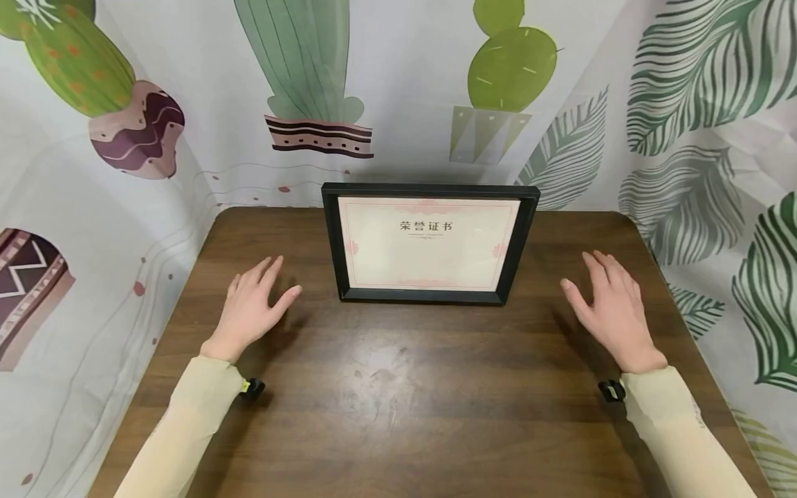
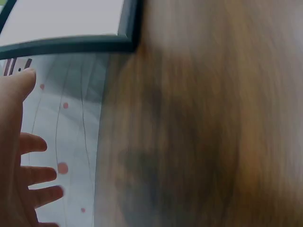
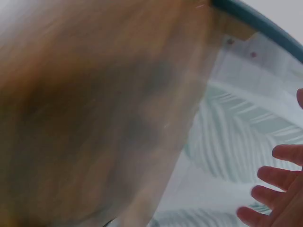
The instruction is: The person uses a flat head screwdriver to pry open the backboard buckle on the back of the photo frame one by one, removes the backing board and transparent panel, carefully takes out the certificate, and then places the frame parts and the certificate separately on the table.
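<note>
A black picture frame [image 1: 429,296] stands upright near the back of the wooden table, holding a cream certificate [image 1: 426,259] with a pink border and Chinese characters. To its left, my left hand [image 1: 249,304] is held over the table with fingers extended and thumb apart, touching nothing. My right hand [image 1: 610,304] is to the right of the frame, likewise with straightened fingers and nothing in them. In the left wrist view the frame's corner [image 2: 125,42] shows beyond the thumb. A strip of the frame [image 3: 265,23] crosses the top right of the right wrist view.
The brown wooden table [image 1: 386,429] has rounded back corners. Behind it and along both sides hangs a white cloth [image 1: 411,90] printed with cacti and leaves. Black wrist cameras sit on the left wrist [image 1: 252,389] and the right wrist [image 1: 612,391].
</note>
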Demonstrator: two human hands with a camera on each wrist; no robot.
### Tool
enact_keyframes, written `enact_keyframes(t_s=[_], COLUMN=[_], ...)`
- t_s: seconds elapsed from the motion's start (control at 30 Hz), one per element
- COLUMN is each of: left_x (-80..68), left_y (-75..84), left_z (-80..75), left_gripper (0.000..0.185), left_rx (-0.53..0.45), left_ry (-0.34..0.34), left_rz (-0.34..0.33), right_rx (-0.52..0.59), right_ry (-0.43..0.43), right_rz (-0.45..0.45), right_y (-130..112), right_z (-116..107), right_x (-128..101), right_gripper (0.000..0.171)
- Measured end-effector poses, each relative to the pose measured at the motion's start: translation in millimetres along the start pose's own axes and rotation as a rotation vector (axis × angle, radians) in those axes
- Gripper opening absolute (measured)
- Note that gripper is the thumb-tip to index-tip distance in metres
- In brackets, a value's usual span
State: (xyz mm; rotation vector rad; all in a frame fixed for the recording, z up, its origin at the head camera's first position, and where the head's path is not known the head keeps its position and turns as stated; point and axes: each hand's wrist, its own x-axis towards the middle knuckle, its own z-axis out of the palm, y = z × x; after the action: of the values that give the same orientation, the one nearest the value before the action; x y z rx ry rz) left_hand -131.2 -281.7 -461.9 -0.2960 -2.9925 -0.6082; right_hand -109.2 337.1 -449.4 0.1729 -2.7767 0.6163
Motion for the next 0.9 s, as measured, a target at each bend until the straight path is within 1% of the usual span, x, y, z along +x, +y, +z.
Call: enact_keyframes(t_s=[0.13, 0.2, 0.27, 0.37, 0.47, 0.57, 0.63, 0.7, 0.83, 0.9], left_x=[6.3, 10.5, 15.3, 22.8, 30.9, 38.4, 42.6, 45.3, 48.0, 49.3], left_y=[9.2, 13.6, 18.7, 26.6, 33.8, 40.1, 43.2, 45.9, 50.5, 53.8], left_z=[4.4, 6.9, 8.7, 10.2, 12.1, 14.9, 17.1, 19.1, 21.5, 21.7], left_gripper=[0.071, 0.065, 0.059, 0.052, 0.048, 0.048, 0.049, 0.051, 0.054, 0.054], left_rx=[-0.162, -0.240, -0.324, -0.440, -0.562, -0.672, -0.706, -0.704, -0.677, -0.698], left_ry=[0.027, 0.054, 0.083, 0.126, 0.140, 0.134, 0.132, 0.133, 0.136, 0.133], left_rz=[0.009, 0.013, 0.013, -0.008, -0.036, -0.049, -0.054, -0.060, -0.067, -0.063], right_rx=[0.142, 0.202, 0.250, 0.335, 0.426, 0.475, 0.486, 0.480, 0.468, 0.472], right_ry=[-0.023, -0.033, -0.038, -0.051, -0.058, -0.040, -0.018, -0.008, -0.015, -0.006], right_rz=[0.034, 0.044, 0.050, 0.061, 0.083, 0.094, 0.100, 0.110, 0.137, 0.152], right_y=[-15, -21, -27, -35, -43, -51, -56, -61, -72, -75], right_z=[-7, -8, -6, -2, 4, 11, 17, 25, 37, 40], right_x=[9, 14, 19, 27, 32, 36, 39, 42, 45, 47], right_gripper=[0.060, 0.056, 0.051, 0.044, 0.042, 0.043, 0.044, 0.046, 0.051, 0.051])
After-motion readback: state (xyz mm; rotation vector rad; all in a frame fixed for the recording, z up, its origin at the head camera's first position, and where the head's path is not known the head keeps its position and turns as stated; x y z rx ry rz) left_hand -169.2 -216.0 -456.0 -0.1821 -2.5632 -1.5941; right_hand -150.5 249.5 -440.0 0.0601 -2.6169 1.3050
